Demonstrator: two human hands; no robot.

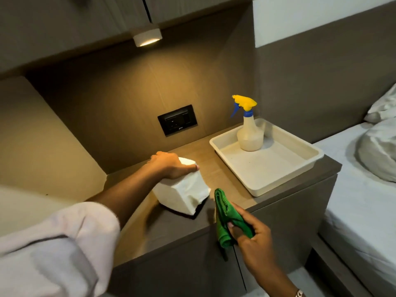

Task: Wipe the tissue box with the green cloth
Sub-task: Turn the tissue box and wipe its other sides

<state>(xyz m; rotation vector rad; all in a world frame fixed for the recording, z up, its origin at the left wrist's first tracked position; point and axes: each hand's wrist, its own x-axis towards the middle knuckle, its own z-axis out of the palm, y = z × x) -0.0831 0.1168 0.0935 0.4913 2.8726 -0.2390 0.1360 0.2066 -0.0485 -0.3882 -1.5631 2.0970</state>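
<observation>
The white tissue box (182, 192) sits on the wooden bedside cabinet top (150, 228), tilted with a tissue sticking out on its right side. My left hand (169, 165) grips the box from above at its far end. My right hand (252, 239) holds the bunched green cloth (225, 213) just right of the box, near the cabinet's front edge. The cloth is close to the box's right side; I cannot tell whether they touch.
A cream tray (300, 166) with a yellow-topped spray bottle (249, 131) stands at the cabinet's right. A black wall socket (177, 120) is on the back panel, a lit lamp (147, 38) above. A bed (364, 189) with white sheets lies to the right.
</observation>
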